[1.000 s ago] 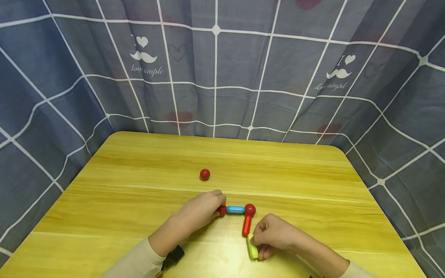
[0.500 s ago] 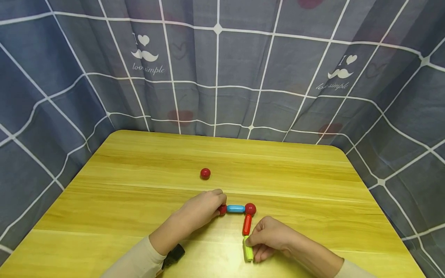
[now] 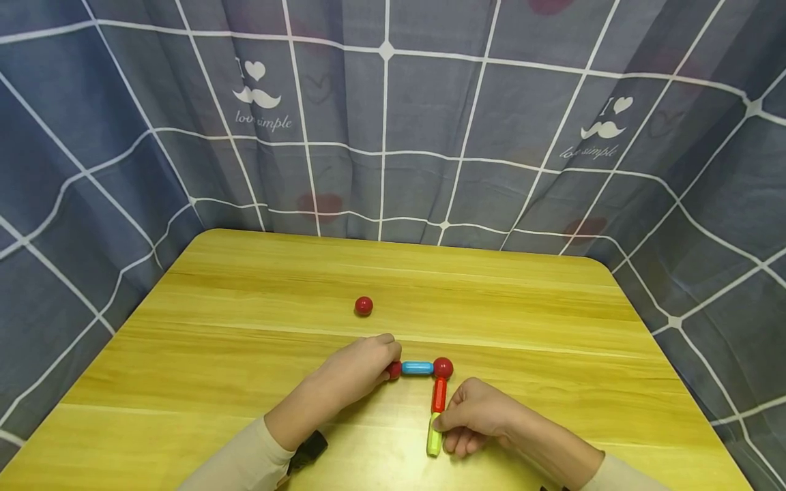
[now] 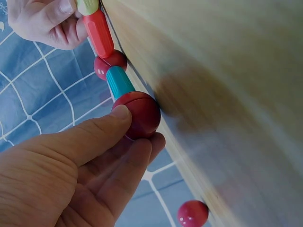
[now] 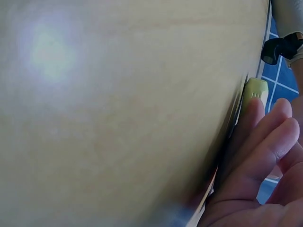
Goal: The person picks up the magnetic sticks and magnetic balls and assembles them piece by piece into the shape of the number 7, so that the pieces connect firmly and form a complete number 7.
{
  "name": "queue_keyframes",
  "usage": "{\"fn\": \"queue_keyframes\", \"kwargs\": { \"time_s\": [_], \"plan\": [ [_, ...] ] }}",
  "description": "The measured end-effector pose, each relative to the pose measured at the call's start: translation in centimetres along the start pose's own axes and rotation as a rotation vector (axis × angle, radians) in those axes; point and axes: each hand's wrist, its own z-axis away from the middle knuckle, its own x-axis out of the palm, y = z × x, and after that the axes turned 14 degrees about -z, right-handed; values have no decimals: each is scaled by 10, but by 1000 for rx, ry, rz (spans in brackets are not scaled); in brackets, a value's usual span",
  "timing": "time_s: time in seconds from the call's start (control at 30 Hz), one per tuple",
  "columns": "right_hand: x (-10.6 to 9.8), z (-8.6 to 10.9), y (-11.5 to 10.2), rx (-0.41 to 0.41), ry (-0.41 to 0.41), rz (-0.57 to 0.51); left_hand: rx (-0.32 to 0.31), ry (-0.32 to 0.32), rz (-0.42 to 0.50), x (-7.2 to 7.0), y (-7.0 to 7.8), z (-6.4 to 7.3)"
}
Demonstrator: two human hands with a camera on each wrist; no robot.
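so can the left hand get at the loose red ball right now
Probably yes: nothing stands between the left hand and the loose red ball, though that hand pinches another red ball.

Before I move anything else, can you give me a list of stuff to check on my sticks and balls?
1. End red ball held by your left hand: ok.
2. Blue stick touching the end red ball and the corner red ball: ok.
3. Yellow-green stick held by your right hand: ok.
4. Yellow-green stick roughly in line with the red stick: ok.
5. Those two stuck firmly together: cannot tell.
6. Loose red ball joined on: not ok, it sits apart.
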Motion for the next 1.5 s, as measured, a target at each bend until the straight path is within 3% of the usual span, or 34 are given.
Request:
{"fn": "queue_keyframes", "kwargs": {
  "time_s": [0.37,0.67,0.87,1.13,1.37,1.5],
  "plan": [
    [-3,1,3,-25,-35,-42,-8,-1,1,1,1,1],
    [-11,4,1,-92,-31,19,-3,2,-5,2,0,1],
    [-23,3,-15,-188,85,166,-1,3,-27,2,0,1],
    [-46,-13,-35,-329,394,463,3,-2,-54,0,0,2],
    [-62,-37,-40,-489,436,608,-5,6,-33,0,1,2],
    [-67,-47,-45,-534,452,710,-6,-2,-33,-1,0,2]
  ]
}}
